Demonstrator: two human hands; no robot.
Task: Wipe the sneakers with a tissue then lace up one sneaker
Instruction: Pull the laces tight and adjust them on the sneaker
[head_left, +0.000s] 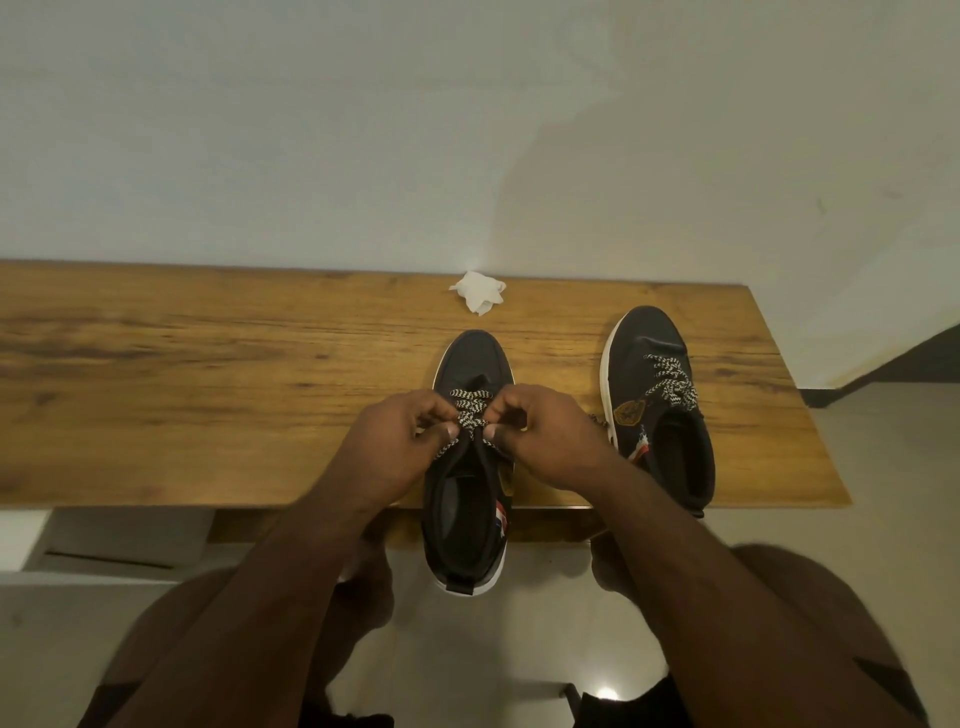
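Head cam looking down at a wooden bench (208, 364) pushed up against a pale wall (363, 130). Two dark sneakers with white soles on it, toes pointing at the wall. The near sneaker (470, 364) sits in the middle with its heel hanging off the front edge of the bench, and that's the one being worked on. Left hand (400, 441) and right hand (550, 441) are both over its tongue, fingers curled in tight, each pinching a bit of the black-and-white patterned lace (470, 402) between thumb and fingertips. The thumbs nearly meet in the middle (can't really make out whether it's a knot or just a crossing under there, the fingers hide it). A loose bit of lace trails down on the left side of the shoe opening.

The other sneaker (660, 415) stands apart to the right, fully on the bench, laces already crossed over its upper part, small gold badge on its side.

Crumpled white tissue (479, 291) lies at the back of the bench near the wall, just beyond the toe of the near sneaker, not touching it.
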